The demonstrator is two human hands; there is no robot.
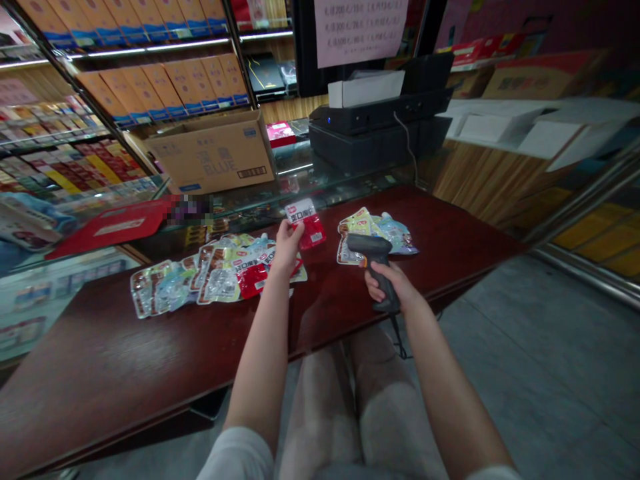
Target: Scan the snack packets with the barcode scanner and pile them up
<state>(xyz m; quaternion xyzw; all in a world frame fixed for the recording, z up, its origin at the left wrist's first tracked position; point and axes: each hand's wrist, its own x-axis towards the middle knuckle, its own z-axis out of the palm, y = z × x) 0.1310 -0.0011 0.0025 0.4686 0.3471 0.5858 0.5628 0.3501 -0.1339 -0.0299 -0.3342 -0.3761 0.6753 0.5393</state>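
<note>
Between the thumb and fingers of my left hand [289,245] is a red and white snack packet [311,230], held up over the table. My right hand [393,283] is wrapped round the grip of a dark handheld barcode scanner [371,248], its head pointing left and its cable hanging below. Beneath and left of my left hand lies a row of overlapping snack pouches [217,273], with another red packet [253,275] on top. Behind the scanner rests a smaller group of pouches [400,233], partly hidden by it.
The dark red table [125,360] spans the front. Behind it are a glass counter, a cardboard box [213,157], a black cash drawer [370,143] and a monitor with a paper notice [360,30]. A red folder [117,223] lies at left. Stocked shelves [165,87] stand behind.
</note>
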